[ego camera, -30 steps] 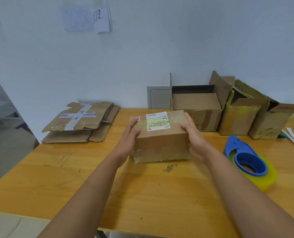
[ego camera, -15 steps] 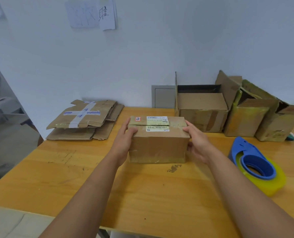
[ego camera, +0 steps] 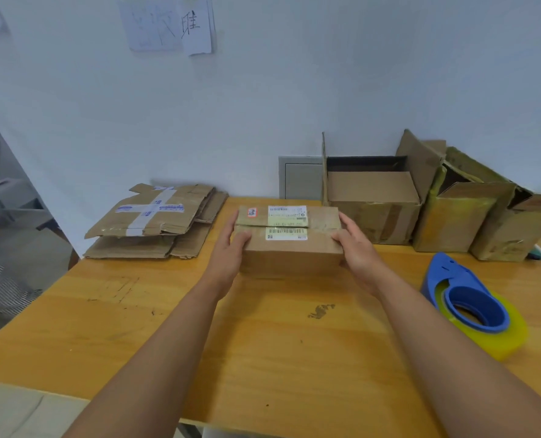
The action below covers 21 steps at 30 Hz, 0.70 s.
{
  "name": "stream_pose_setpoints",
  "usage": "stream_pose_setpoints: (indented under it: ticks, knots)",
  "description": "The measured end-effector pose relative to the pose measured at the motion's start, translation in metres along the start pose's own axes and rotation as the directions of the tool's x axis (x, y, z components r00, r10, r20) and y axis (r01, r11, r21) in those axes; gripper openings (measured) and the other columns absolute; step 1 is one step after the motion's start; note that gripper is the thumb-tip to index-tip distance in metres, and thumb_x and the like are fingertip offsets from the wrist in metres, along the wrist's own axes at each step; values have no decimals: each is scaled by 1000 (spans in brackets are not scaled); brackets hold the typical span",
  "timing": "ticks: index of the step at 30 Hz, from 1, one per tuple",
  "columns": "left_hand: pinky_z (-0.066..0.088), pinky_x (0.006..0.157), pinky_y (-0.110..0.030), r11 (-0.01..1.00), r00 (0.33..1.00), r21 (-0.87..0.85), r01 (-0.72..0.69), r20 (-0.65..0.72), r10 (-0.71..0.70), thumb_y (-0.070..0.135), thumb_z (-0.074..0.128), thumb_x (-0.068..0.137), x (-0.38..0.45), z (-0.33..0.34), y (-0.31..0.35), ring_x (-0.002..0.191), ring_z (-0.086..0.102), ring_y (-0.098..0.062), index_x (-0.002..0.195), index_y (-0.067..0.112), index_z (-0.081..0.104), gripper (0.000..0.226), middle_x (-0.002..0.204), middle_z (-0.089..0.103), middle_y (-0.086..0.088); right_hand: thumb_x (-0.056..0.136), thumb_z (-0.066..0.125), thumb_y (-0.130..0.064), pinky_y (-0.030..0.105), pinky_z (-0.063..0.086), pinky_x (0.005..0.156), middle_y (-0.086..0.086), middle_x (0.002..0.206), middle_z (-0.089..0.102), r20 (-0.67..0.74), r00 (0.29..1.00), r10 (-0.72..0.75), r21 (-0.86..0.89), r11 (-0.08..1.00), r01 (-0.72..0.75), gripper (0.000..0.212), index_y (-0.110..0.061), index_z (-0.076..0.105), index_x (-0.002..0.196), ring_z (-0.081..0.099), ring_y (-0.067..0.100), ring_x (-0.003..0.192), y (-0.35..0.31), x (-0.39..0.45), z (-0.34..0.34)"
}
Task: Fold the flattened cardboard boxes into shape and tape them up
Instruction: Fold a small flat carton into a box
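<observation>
A closed brown cardboard box [ego camera: 289, 240], matte and rectangular with white barcode labels across its top seam, sits mid-table on the scuffed orange wooden table [ego camera: 263, 358]. The left hand [ego camera: 229, 252] clasps its left end, thumb over the top edge; the right hand [ego camera: 356, 254] clasps the right end likewise. At 10 o'clock lies a stack of flattened cardboard boxes [ego camera: 155, 221], crossed with pale tape. At 1 to 2 o'clock stand three open, creased boxes [ego camera: 436, 210]. At 3 o'clock rests a blue plastic tape dispenser [ego camera: 471, 303] with a yellowish glossy roll.
</observation>
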State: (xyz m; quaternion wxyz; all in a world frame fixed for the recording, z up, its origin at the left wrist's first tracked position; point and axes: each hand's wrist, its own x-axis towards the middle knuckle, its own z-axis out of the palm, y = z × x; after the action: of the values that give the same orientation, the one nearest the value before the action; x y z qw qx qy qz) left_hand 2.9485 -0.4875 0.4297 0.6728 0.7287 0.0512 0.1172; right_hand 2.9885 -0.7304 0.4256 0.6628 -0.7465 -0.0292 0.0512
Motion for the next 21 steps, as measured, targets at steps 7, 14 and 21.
stream_pose_setpoints:
  ticks: [7,14,21]
  knots:
    - [33,104,-30,969,1000,247,-23,15,19,32,42,102,-17,-7,-23,128,39,-7,153,38,28,53,145,37,14,97,35,-45,37,51,74,-10,112,58,7,997,80,-245,966,-76,50,-47,27,146,60,18,97,16,-10,-3]
    - [39,86,-30,930,994,362,59,64,-88,39,40,101,-26,-12,-38,115,48,-11,151,38,27,51,138,48,4,94,42,-54,34,45,71,-9,112,57,20,977,213,-375,908,-190,51,-38,35,141,56,17,99,26,-20,-8]
    - [37,111,-44,861,996,508,16,63,-56,43,41,101,-20,-9,-43,136,41,-21,157,35,18,61,156,38,2,102,40,-41,40,35,106,3,156,29,-12,999,44,-600,799,-43,52,-30,34,152,34,27,138,24,-13,-5]
